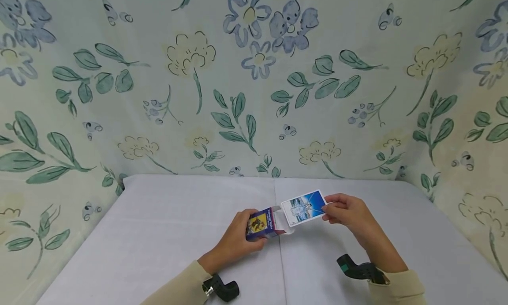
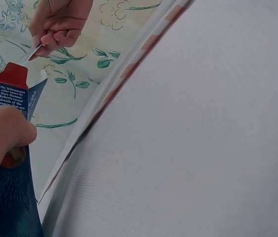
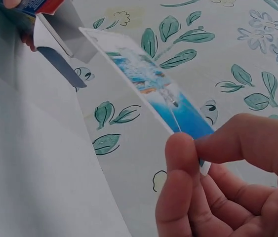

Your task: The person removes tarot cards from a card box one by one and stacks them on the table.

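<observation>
While our left fingers [image 1: 244,215] grip the box [image 1: 258,224], our right fingers [image 1: 335,210] pinch the card [image 1: 303,207]. We hold both above the desk [image 1: 178,221].

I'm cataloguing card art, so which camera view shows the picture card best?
The head view: the picture card is turned towards the camera there, its face almost wholly uncovered. The right wrist view shows it larger but steeply slanted; the left wrist view catches only a thin, edge-on sliver.
</observation>
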A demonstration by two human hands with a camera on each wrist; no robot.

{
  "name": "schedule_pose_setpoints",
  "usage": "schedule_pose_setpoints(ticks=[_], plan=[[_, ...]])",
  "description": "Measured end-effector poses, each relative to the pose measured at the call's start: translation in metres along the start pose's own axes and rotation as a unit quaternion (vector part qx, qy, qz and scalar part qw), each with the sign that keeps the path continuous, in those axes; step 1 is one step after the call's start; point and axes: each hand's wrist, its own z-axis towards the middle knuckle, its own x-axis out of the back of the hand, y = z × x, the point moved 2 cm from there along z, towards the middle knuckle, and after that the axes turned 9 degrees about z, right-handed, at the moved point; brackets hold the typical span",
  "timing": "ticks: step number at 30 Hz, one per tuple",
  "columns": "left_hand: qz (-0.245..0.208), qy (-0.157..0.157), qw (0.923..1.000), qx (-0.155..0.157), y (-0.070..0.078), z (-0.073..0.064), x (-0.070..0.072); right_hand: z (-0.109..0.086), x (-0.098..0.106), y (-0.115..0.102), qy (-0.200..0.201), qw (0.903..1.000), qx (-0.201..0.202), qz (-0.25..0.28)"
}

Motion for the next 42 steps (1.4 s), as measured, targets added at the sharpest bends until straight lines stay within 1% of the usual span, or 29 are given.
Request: schedule_pose_setpoints(ticks=[5, 10, 24, 28, 34, 42], plan=[[0.000, -0.005, 1.0000, 0.006, 0.000, 0.000, 0.002, 0.003, 0.003, 0.001, -0.005, 0.9997, -0.005, 0.025], [-0.005, -0.006, 1.0000, 0.006, 0.000, 0.000, 0.002, 0.004, 0.005, 0.003, 0.004, 0.9995, -0.005, 0.032], [-0.012, -0.002, 0.9999, 0.004, -0.002, 0.002, -0.004, 0.003, 0.011, 0.004, 0.018, 0.9996, -0.001, 0.023], [-0.015, -0.005, 0.9999, 0.003, -0.002, 0.003, -0.002, 0.004, 0.013, 0.003, 0.024, 0.9996, -0.008, 0.015], [-0.014, -0.004, 0.9998, 0.010, -0.004, 0.004, 0.000, 0.006, 0.013, 0.005, 0.028, 0.9992, -0.022, 0.019], [-0.020, -0.007, 0.9997, 0.013, -0.005, 0.003, -0.001, 0.008, 0.015, 0.009, 0.027, 0.9991, -0.021, 0.022]])
